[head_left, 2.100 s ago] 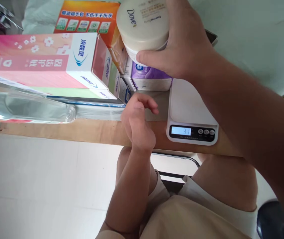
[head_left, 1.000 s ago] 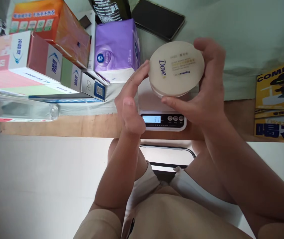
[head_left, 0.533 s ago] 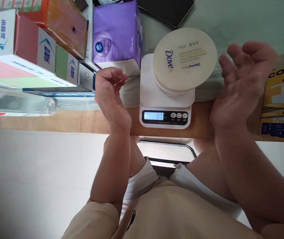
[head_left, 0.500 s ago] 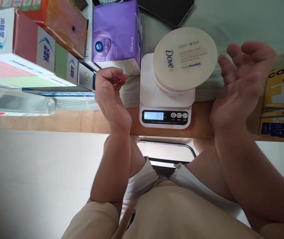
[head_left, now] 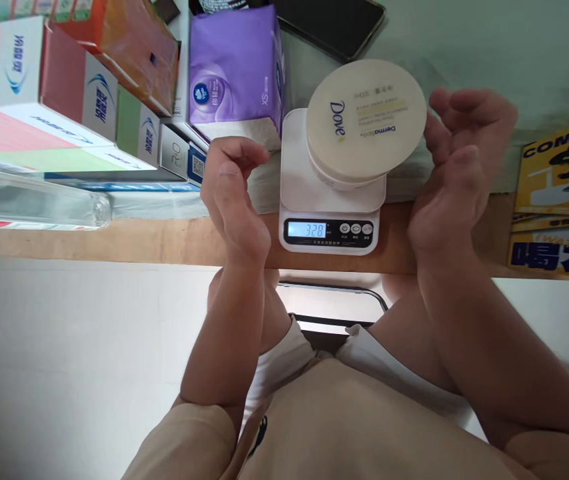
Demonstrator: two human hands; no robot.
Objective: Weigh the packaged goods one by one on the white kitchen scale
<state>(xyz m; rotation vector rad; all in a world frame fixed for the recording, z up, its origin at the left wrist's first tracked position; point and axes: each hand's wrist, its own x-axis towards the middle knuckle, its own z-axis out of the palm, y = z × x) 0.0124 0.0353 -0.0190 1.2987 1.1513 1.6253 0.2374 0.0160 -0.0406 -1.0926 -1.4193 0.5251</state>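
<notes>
Creased pale-green cloth (head_left: 489, 40) meets a strip of smooth brown wood (head_left: 114, 240) at the near edge. One round, cream-coloured jar (head_left: 367, 120) rests on a glossy white plastic scale (head_left: 314, 193). Left of it, the left hand (head_left: 237, 193) is half open, loosely curled; right, the right hand (head_left: 462, 167) cups, part spread, just beside the jar. Farther left sits a soft, wrapped purple pack (head_left: 237, 67).

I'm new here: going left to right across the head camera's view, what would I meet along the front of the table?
Clear bottle → left hand → white digital scale with the Dove jar on it → right hand → yellow item printed COME.
</notes>
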